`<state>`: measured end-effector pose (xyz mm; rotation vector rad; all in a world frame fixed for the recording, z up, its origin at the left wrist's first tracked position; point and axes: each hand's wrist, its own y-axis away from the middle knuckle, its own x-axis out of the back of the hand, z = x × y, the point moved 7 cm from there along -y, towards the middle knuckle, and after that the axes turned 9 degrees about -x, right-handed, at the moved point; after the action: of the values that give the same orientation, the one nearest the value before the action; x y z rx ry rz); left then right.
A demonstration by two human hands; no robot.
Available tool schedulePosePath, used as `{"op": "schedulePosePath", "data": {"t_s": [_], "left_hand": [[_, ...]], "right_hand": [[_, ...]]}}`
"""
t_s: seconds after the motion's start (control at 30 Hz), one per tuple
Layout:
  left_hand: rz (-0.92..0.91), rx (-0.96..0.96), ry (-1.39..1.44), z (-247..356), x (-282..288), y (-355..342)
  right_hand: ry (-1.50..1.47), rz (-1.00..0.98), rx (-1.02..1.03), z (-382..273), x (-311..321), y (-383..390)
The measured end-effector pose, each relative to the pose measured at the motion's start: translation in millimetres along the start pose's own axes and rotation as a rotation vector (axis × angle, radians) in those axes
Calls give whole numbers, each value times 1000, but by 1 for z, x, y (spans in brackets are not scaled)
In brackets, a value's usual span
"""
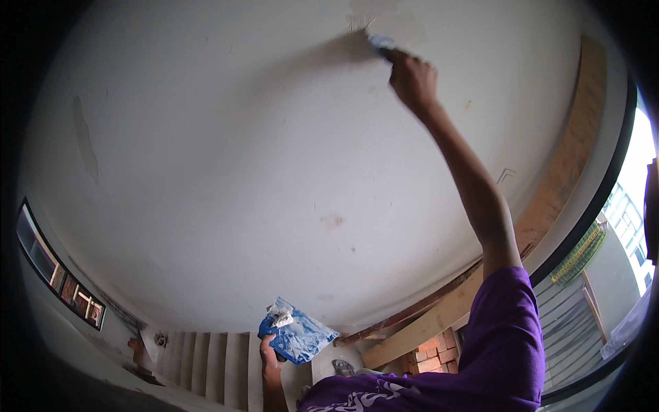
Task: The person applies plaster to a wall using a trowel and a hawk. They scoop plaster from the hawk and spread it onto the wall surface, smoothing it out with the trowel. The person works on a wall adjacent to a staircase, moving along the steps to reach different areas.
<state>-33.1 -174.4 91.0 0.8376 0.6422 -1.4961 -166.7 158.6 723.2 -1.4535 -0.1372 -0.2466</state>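
My right hand [413, 82] is raised high against the white wall [240, 172], closed on the handle of a putty knife [381, 43]. The blade, pale blue-grey in this view, meets the wall by a roughened, slightly darker patch [367, 17] and casts a soft shadow to its left. Low in the middle, my left hand [269, 349] grips a blue board [309, 340] smeared with white paste, with a lump of paste [281, 316] on it. A longer grey streak [86, 137] marks the wall at the left.
Stairs [213, 364] descend below. Bent by the lens, long wooden boards [559, 151] and a dark rail run along the right. A window [68, 285] is at lower left, red bricks [434, 353] at lower right, a green mat-like item [576, 254] beside a bright opening [628, 226].
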Motion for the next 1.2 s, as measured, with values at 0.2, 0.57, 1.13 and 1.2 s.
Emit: {"op": "schedulePosePath", "data": {"t_s": [0.2, 0.57, 1.13, 1.2], "left_hand": [[121, 51, -29, 0, 16, -3], [5, 48, 71, 1, 0, -3], [-77, 81, -77, 23, 0, -3], [-79, 75, -43, 26, -7, -2]], "right_hand": [[-5, -161, 274, -38, -5, 64], [117, -36, 604, -100, 65, -155], [168, -97, 774, -126, 129, -91], [279, -109, 683, -164, 133, -117]]}}
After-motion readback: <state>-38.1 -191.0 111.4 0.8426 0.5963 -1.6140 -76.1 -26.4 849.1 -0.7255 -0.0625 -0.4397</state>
